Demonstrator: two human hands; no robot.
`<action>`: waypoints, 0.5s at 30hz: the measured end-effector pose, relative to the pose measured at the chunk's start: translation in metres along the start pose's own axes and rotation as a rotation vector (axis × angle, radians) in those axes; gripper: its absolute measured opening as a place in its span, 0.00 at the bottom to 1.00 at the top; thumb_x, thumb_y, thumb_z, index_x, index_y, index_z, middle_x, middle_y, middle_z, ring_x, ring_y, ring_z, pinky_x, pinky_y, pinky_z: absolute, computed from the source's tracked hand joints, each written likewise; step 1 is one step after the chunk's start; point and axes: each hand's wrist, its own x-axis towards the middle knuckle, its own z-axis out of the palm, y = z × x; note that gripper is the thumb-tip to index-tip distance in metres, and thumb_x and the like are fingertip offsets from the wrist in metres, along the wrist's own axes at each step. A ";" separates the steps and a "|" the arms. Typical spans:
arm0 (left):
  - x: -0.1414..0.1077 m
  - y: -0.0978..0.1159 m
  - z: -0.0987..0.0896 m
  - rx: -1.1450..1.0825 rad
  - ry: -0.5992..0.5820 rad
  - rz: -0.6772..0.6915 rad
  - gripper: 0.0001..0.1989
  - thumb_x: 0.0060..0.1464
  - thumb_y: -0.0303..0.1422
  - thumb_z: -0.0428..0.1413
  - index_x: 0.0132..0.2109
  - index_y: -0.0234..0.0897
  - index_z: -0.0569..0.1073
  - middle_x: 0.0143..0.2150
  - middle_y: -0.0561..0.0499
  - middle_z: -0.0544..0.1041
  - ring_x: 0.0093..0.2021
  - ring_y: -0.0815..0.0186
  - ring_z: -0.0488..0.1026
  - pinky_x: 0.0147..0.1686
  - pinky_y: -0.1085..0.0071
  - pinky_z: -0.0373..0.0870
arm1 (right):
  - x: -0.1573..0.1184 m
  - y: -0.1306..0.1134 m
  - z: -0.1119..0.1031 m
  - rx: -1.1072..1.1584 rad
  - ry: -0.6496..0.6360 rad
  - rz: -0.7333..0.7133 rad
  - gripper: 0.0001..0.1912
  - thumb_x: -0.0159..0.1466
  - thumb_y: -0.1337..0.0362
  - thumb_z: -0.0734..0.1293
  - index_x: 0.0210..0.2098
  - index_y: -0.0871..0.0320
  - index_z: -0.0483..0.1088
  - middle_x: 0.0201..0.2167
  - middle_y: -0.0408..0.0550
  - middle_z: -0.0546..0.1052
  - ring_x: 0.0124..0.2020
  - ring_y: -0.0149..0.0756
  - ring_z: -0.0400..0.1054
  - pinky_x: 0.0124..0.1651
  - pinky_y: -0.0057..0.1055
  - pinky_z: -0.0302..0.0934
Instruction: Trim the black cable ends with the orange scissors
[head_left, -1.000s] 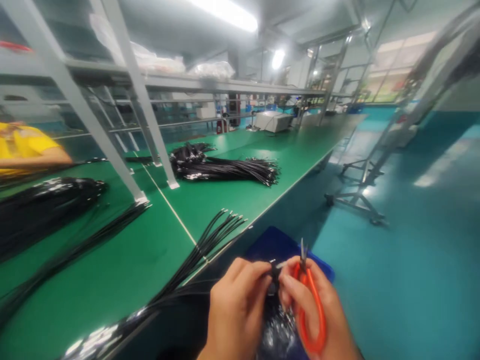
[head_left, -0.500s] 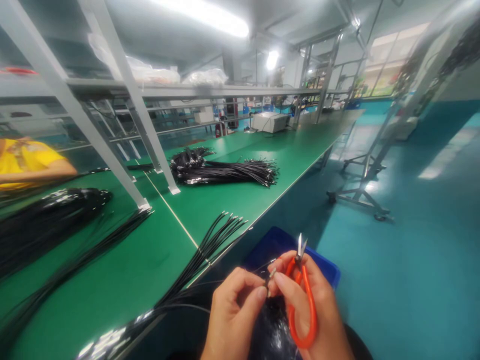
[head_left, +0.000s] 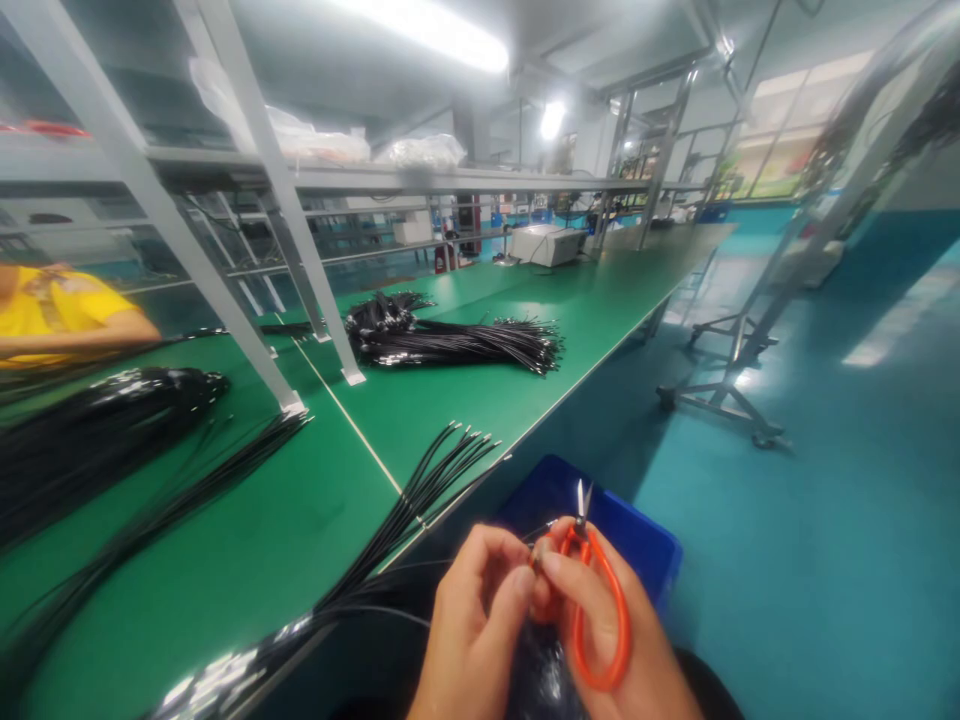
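Note:
Red-handled scissors (head_left: 621, 640) rest in my right hand (head_left: 611, 600), blades pointing up and slightly parted. The thumb and forefinger of that hand also pinch a small piece too blurred to name. My left hand (head_left: 480, 610) is closed in a pinch against the same spot, fingertips meeting those of the right; a thin dark cable end appears between them, mostly hidden. Left of my hands, a bundle of black cables (head_left: 390, 520) with pale tips lies over the green table's (head_left: 337, 500) edge. Dark, shiny material (head_left: 546, 665) shows beneath my hands.
A blue bin (head_left: 637, 540) stands below the table edge, behind my right hand. More black cable bundles (head_left: 457, 343) lie on the table, near metal shelf posts (head_left: 315, 270). A person in a yellow top (head_left: 67, 310) sits at the far left. A wheeled rack (head_left: 731, 390) stands right.
My right hand has turned slightly, and the scissors have tilted left and a little lower. My left hand has moved slightly right and up. The view has shifted a little.

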 end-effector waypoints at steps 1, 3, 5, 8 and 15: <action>0.000 0.001 0.002 0.036 0.015 0.024 0.08 0.55 0.39 0.55 0.35 0.39 0.68 0.27 0.53 0.71 0.28 0.65 0.69 0.30 0.71 0.68 | 0.000 0.001 0.002 -0.015 0.017 -0.012 0.09 0.53 0.65 0.73 0.32 0.55 0.71 0.26 0.40 0.72 0.27 0.31 0.64 0.31 0.25 0.62; 0.002 0.003 0.004 0.156 0.097 0.057 0.07 0.52 0.37 0.57 0.33 0.39 0.69 0.27 0.54 0.69 0.27 0.67 0.67 0.26 0.73 0.66 | -0.001 0.002 0.007 -0.058 0.040 -0.034 0.11 0.52 0.63 0.75 0.31 0.55 0.70 0.25 0.40 0.71 0.27 0.31 0.64 0.30 0.24 0.61; 0.004 0.005 0.003 0.197 0.160 0.042 0.08 0.52 0.36 0.58 0.30 0.39 0.70 0.25 0.54 0.69 0.25 0.67 0.67 0.24 0.74 0.65 | -0.001 0.002 0.009 -0.089 0.035 -0.046 0.12 0.49 0.63 0.76 0.28 0.55 0.69 0.23 0.39 0.71 0.25 0.30 0.63 0.28 0.24 0.61; 0.007 0.007 -0.002 0.052 0.079 -0.016 0.09 0.55 0.36 0.56 0.28 0.38 0.71 0.21 0.54 0.71 0.22 0.67 0.69 0.24 0.72 0.67 | 0.000 0.002 0.007 -0.075 0.020 -0.046 0.12 0.49 0.62 0.76 0.28 0.55 0.69 0.22 0.39 0.71 0.21 0.29 0.62 0.27 0.25 0.61; 0.009 0.009 -0.005 -0.142 0.017 -0.059 0.09 0.53 0.36 0.58 0.29 0.36 0.72 0.21 0.53 0.74 0.23 0.67 0.70 0.27 0.71 0.68 | 0.002 0.004 0.000 -0.026 -0.006 -0.023 0.11 0.51 0.63 0.74 0.31 0.55 0.70 0.24 0.40 0.72 0.22 0.30 0.64 0.29 0.26 0.62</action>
